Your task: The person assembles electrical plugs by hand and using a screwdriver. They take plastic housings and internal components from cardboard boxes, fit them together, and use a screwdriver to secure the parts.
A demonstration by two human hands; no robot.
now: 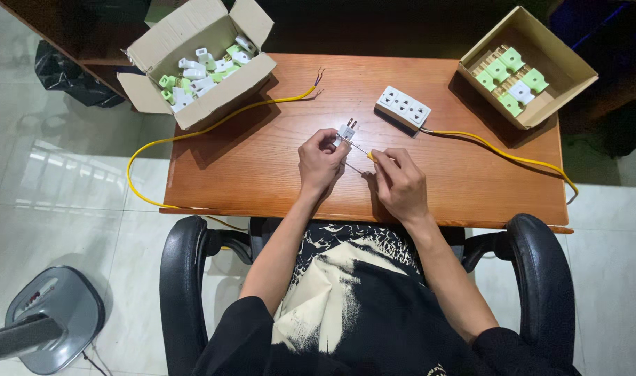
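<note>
Here, at ten o'clock on the wooden bench (262, 174), an open cardboard box (200, 59) holds white and green plug parts, with a yellow cable (213, 125) trailing beneath it. Near centre, the left hand (321, 163) pinches a small white plug (346, 131), prongs pointing to one o'clock. Just beside it, the right hand (400, 182) pinches a thin screwdriver (362, 150) whose tip meets the plug. A white socket strip (403, 106) lies at one o'clock; a second box (527, 66) sits at two o'clock.
</note>
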